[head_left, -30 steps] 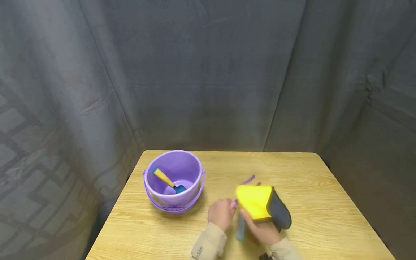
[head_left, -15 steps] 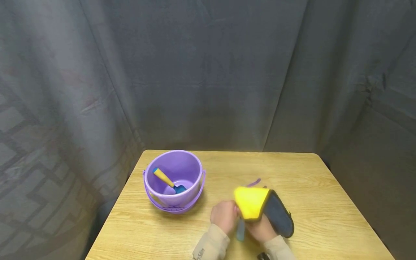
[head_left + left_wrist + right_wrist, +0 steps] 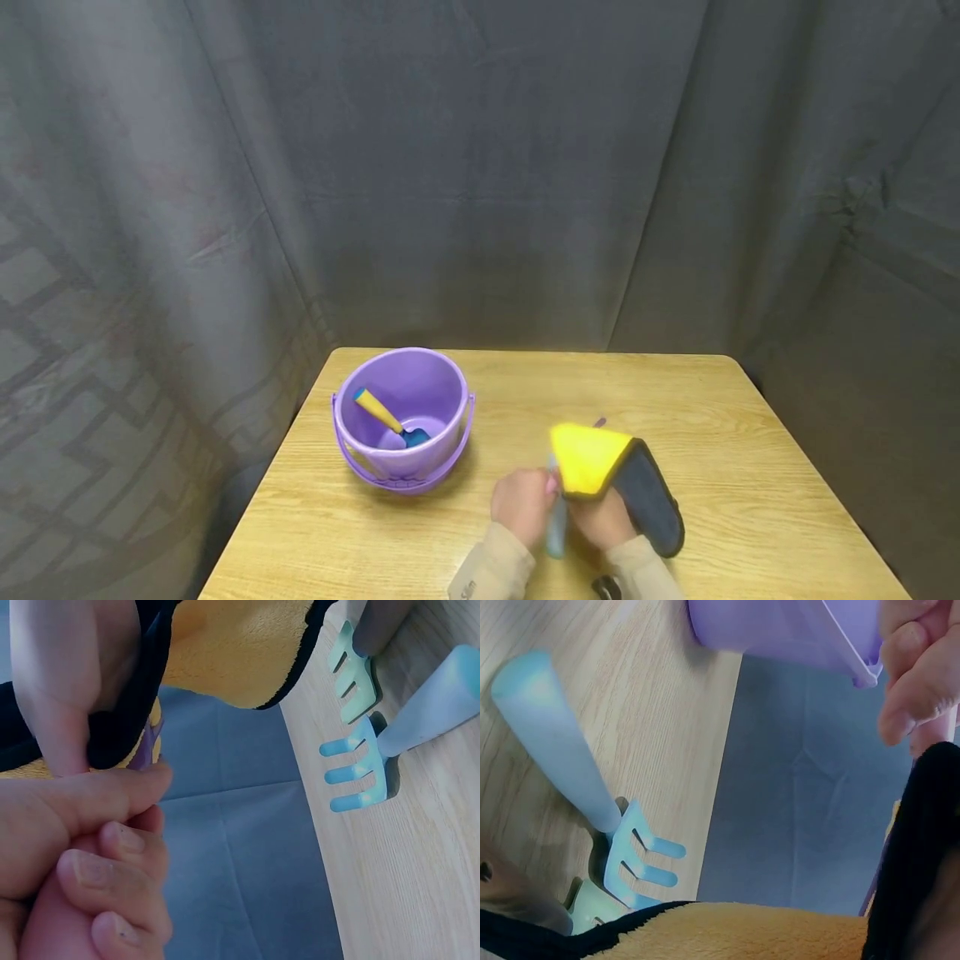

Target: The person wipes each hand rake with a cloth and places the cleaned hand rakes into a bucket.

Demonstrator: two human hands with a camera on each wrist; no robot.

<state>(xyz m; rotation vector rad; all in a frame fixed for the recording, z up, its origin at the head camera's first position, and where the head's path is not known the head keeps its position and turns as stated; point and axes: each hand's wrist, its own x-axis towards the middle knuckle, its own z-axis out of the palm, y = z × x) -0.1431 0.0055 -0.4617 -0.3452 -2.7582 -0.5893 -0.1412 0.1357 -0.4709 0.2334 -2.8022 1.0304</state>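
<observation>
left hand: fingers curled | right hand: close beside, partly hidden | forearms: angled inward

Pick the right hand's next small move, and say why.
Probably slide the yellow cloth toward the purple tip of the pink-handled tool: the left hand grips that tool, the right hand holds the cloth over its middle, and the tip sticks out uncovered.
</observation>
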